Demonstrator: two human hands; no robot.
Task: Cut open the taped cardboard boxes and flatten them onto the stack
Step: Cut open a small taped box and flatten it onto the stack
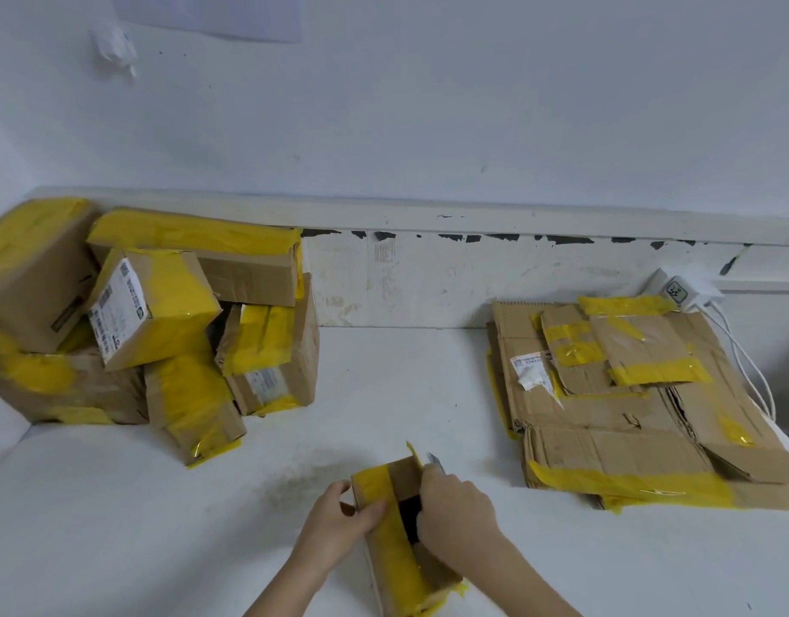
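Observation:
A small cardboard box [394,541] wrapped in yellow tape lies on the white surface at the bottom centre, with a dark gap open along its top. My left hand [339,518] grips its left side, thumb over the taped top. My right hand [457,505] holds a utility knife [436,463], whose blade pokes out at the box's far right edge. A stack of flattened cardboard [628,407] with yellow tape strips lies at the right.
Several taped boxes [152,322] are heaped at the left against the wall. A white power adapter [679,291] with cables [748,362] sits behind the flattened stack. The white surface [406,385] runs between the heap and the stack.

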